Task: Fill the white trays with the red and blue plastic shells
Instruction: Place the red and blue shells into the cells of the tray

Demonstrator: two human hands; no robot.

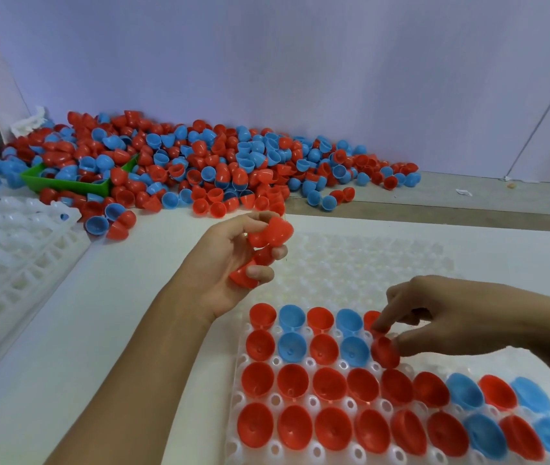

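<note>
White perforated plastic tray (344, 365) lies on the white desk (126, 317) at 5 o'clock in the frame. Its two nearest rows are filled with red and blue hemispherical plastic shells (292, 380), open side up; the next two rows hold five each. Right hand (461, 317): fingers (382, 325) pinched on a red shell (386, 352) tilted at the fifth seat of the second row. Left hand (230, 260), at 11 o'clock from the tray: fingers clamped on several red shells (271, 233). Loose shell pile (199, 166) and green plastic bin (75, 184) at 11–12 o'clock; stacked white trays (8, 250) at 9 o'clock.
</note>
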